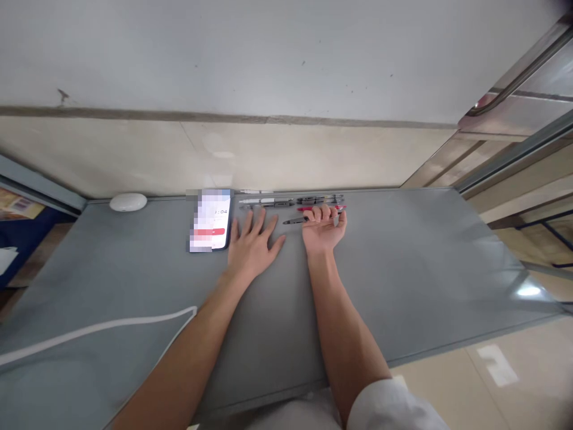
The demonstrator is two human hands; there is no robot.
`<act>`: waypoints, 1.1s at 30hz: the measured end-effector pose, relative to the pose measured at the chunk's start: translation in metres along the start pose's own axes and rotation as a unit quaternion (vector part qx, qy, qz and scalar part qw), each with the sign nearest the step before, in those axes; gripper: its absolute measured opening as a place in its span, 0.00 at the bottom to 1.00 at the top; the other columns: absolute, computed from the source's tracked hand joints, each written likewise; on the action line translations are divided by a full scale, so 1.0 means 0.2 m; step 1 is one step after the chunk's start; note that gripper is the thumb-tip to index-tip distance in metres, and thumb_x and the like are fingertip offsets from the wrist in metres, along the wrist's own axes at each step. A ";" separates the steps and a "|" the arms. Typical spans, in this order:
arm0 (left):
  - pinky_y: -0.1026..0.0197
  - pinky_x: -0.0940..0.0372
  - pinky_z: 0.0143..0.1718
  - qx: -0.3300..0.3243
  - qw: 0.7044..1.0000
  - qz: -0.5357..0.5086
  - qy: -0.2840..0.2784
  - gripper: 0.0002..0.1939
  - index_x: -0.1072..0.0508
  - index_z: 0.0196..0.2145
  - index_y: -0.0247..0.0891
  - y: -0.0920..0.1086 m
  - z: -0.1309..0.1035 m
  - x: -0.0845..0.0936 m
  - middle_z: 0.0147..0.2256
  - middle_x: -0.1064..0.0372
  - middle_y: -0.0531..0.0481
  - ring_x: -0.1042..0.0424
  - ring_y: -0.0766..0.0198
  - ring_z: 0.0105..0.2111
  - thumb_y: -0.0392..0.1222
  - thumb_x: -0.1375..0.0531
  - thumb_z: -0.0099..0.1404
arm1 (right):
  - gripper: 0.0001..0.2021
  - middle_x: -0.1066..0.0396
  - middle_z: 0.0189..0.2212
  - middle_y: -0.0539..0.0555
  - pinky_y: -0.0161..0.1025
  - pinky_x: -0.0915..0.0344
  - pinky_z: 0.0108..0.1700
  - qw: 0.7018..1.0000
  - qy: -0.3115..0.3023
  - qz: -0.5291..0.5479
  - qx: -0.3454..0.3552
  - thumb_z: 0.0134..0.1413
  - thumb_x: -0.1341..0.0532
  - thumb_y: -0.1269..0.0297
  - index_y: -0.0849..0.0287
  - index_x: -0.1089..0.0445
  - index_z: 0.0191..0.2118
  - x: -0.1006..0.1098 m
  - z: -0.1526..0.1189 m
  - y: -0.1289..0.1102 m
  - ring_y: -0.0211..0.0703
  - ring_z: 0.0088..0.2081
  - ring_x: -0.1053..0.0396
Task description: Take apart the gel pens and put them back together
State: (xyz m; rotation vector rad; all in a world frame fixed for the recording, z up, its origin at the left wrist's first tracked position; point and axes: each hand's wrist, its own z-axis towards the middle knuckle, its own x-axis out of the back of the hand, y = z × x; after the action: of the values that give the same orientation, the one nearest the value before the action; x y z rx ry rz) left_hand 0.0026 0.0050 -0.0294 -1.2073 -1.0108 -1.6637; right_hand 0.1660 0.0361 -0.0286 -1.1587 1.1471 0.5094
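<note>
My left hand (250,245) lies flat on the grey tabletop (389,257), fingers spread and holding nothing. Its fingertips are just below a white-and-grey pen (259,202) near the wall. To its right, my right hand (323,230) is turned palm up with the fingers curled around a black pen (293,221). The pen's tip sticks out to the left, while the rest is mostly hidden by the fingers. Just beyond these fingers lies a red pen (306,209), partly covered. Several dark and clear pens (320,199) lie side by side behind it.
Left of my left hand is a phone (210,221) with a lit, partly blurred screen. A white rounded case (128,202) sits at the back left. A white cable (107,325) runs across the left side, passing by my left forearm. The wall (313,158) borders the table's back edge.
</note>
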 end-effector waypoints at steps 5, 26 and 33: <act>0.36 0.59 0.64 -0.002 1.000 0.023 -0.003 0.30 0.43 0.65 0.47 0.00 0.00 0.00 0.67 0.54 0.49 0.55 0.44 0.66 0.59 0.55 0.69 | 0.17 0.60 0.21 0.44 0.36 0.46 0.24 1.000 0.006 0.029 -0.004 0.60 0.55 0.54 0.54 0.52 0.22 0.01 0.00 0.00 0.37 0.22 0.56; 0.35 0.58 0.64 -0.001 1.000 0.018 0.003 0.30 0.42 0.64 0.47 0.00 0.00 -0.01 0.67 0.53 0.48 0.53 0.43 0.66 0.59 0.54 0.69 | 0.14 0.57 0.20 0.44 0.35 0.46 0.25 0.991 -0.024 0.119 -0.054 0.58 0.50 0.58 0.55 0.51 0.23 -0.01 -0.02 0.00 0.35 0.21 0.54; 0.36 0.60 0.64 0.003 1.000 0.016 -0.003 0.30 0.43 0.64 0.48 0.00 0.00 0.00 0.67 0.53 0.48 0.54 0.44 0.66 0.59 0.54 0.69 | 0.14 0.57 0.20 0.43 0.34 0.46 0.25 0.986 -0.024 0.153 -0.064 0.57 0.48 0.60 0.55 0.52 0.23 0.00 -0.01 0.01 0.35 0.21 0.54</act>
State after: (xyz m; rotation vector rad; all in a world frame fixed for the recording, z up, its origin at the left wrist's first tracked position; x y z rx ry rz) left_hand 0.0033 0.0048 -0.0291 -1.2196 -0.9930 -1.6324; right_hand 0.1647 0.0355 -0.0295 -1.0770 1.2722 0.8531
